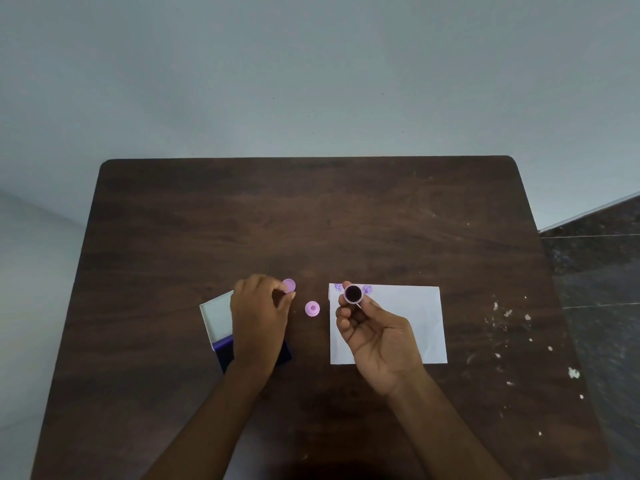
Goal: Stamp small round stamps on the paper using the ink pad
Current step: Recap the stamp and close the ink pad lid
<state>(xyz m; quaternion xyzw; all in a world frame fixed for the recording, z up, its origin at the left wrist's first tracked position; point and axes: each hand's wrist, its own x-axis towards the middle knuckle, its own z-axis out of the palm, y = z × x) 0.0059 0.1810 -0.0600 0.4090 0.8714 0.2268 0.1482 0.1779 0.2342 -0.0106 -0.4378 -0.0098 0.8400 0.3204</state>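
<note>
Right hand [375, 336] pinches the small round pink stamp [353, 294], inked face up — turn it flat onto the white paper sheet [408, 323], press squarely — left hand [258, 322] grasps a pink cap [289, 285].

Dark brown wood-grain table [311, 220] with white flecks at right, white paper [415, 306] bearing purple round prints [367, 289], lilac-pink stamps [312, 309], dark inked stamp face [353, 294], blue-and-white ink pad [218, 320].

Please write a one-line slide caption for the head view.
Right hand holds inked round stamp above stamped paper; left hand covers ink pad.
</note>
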